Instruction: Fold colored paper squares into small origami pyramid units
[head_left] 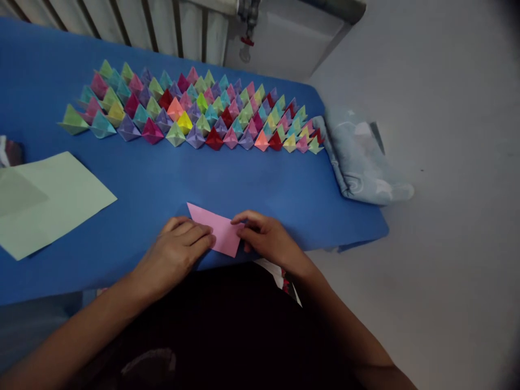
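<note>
A folded piece of pink paper [224, 233] lies near the front edge of the blue table, with one pointed corner at its upper left. My left hand [179, 246] rests over its left part, fingers bent together and holding it down; the thumb is hidden. At the right end, my right hand [264, 235] has the paper's edge between thumb and index finger. Beyond both hands stand rows of small folded paper boats [203, 116] in many colours.
Pale green paper sheets [52, 200] lie on the left of the blue table [138, 189]. A folded grey-blue cloth [357, 157] sits at the right end by the wall. Behind the table is a radiator [162, 27] with a red-handled valve [247, 41].
</note>
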Tool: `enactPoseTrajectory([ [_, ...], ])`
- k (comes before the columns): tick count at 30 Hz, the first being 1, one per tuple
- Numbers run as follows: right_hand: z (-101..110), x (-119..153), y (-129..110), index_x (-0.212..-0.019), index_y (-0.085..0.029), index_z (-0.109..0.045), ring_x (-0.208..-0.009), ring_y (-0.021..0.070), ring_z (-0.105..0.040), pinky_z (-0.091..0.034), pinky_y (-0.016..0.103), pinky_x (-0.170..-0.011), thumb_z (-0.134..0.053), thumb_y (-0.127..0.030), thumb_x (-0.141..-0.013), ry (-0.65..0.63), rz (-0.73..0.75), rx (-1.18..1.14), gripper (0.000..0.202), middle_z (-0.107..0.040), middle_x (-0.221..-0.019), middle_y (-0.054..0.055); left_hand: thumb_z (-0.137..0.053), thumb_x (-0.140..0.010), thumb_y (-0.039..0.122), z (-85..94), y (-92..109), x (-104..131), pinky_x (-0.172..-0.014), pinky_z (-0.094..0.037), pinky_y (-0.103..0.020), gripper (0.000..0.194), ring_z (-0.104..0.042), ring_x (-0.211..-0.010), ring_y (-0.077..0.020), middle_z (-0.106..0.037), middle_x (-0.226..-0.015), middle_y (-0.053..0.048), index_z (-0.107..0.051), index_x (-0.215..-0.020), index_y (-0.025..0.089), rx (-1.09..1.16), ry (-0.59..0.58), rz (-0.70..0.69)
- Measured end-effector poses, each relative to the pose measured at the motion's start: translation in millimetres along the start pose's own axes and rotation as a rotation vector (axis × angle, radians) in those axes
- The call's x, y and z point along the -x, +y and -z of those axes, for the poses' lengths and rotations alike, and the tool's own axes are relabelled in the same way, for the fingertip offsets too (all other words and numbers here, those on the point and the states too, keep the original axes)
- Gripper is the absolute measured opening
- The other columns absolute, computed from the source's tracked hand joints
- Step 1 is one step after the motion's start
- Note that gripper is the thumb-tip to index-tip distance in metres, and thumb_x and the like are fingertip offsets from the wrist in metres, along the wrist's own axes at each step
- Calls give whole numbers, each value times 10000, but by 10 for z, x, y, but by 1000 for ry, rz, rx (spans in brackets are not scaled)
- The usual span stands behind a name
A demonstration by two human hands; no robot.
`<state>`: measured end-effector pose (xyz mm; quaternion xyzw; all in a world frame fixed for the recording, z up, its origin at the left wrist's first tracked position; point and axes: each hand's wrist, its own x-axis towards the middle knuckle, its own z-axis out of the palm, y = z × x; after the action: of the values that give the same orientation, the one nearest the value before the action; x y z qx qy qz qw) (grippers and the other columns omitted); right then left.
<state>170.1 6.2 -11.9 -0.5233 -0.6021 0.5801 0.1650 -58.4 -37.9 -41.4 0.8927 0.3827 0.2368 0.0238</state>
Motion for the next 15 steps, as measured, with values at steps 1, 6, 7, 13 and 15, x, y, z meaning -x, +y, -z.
enactPoseTrajectory([
  [1,0,3,-5,-1023,-230,-654,-535,69,-537,-397,206,-551,-534,-192,-863,7,-10,-14,204,-571,-697,-66,-433,-1002,120,8,21,-6,-907,-418,-396,238,-675,-921,-204,-740,-1027,-73,-658,-1061,170,-10,-14,10],
  [6,32,-8,-81,-868,-194,-672,-522,67,-512,-377,204,-532,-556,-195,-849,-13,-85,-51,118,-573,-654,-58,-542,-963,258,16,155,-35,-928,-428,-447,171,-687,-929,-255,-738,-1068,-105,-662,-1046,168,-81,-38,71],
  [7,38,-14,-96,-856,-191,-674,-517,67,-504,-375,205,-531,-558,-196,-848,-11,-103,-53,116,-566,-635,-59,-545,-963,272,9,174,-40,-917,-435,-446,169,-686,-907,-254,-741,-1049,-103,-665,-1026,171,-93,-31,80],
  [13,58,17,-83,-917,-191,-684,-533,86,-508,-415,226,-569,-532,-225,-884,6,-123,34,159,-558,-629,-55,-497,-979,185,-39,190,-58,-900,-438,-423,186,-684,-853,-226,-752,-992,-78,-682,-970,188,-133,48,82],
  [15,63,55,-30,-967,-198,-690,-623,109,-554,-458,255,-645,-511,-210,-896,55,0,159,194,-597,-711,-29,-502,-976,163,-44,182,-54,-899,-433,-424,181,-684,-860,-229,-754,-995,-83,-682,-972,179,-143,52,63],
])
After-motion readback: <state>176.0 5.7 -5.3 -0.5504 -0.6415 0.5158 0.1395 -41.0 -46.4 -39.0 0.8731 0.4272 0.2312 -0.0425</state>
